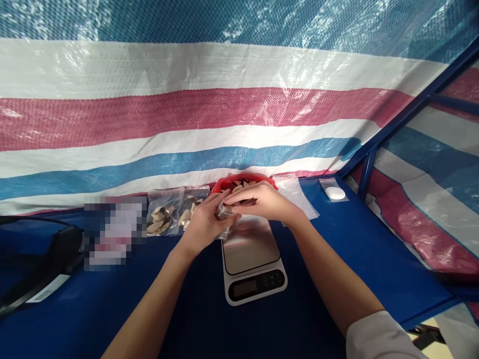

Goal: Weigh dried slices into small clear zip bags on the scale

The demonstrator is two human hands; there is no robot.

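My left hand (204, 219) is closed around a clear plastic bag (223, 211) above the far end of a kitchen scale (252, 244). My right hand (264, 200) meets it from the other side, its thumb and fingers closed at the bag's upper part. The fingers partly cover the bag, so its contents cannot be made out. Just behind both hands lies a red bag (245, 176) holding brown, chip-like dried pieces (238, 187). To the left of my left hand are clear bags (160, 219) with similar tan pieces inside.
Flat clear bags (297, 197) lie right of the red bag. Farther right is a white oval object (335, 193) on a small clear bag. A black device (48, 264) sits at the left of the blue table (359, 249). Striped sheeting (187, 109) hangs behind, beside a blue frame (389, 117).
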